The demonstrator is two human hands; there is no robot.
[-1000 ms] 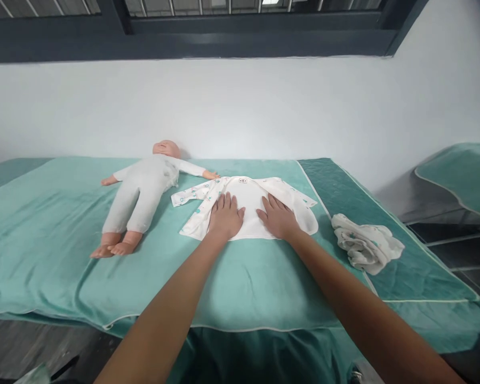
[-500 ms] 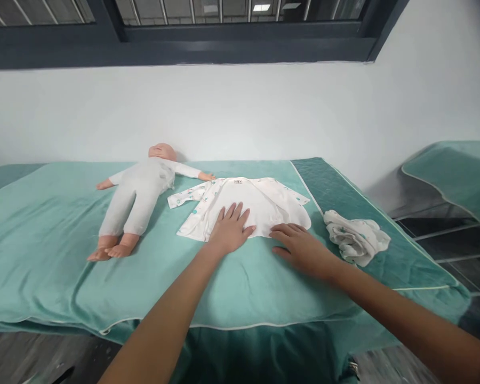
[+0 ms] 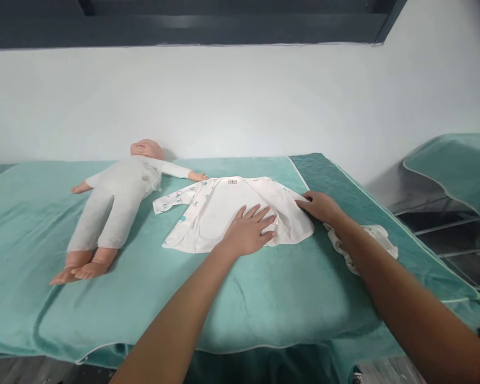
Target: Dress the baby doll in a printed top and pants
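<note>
A white baby shirt with small green prints on its sleeve lies spread open on the green bed cover. My left hand rests flat on the shirt's lower middle, fingers spread. At the shirt's right sleeve, my right hand has its thumb and fingers closed on the sleeve edge. A baby doll in a white suit lies on its back to the left, one hand close to the shirt's left shoulder. Partly behind my right forearm is a crumpled white printed cloth.
The green cover drapes over the bed's front edge, with a darker green section at right. A white wall stands behind, below a dark window frame. Another green-covered surface and metal rails are at far right.
My right hand has moved from the shirt's lower hem up and right to its sleeve. My left hand has slid right across the shirt. The view has tilted down and shifted slightly.
</note>
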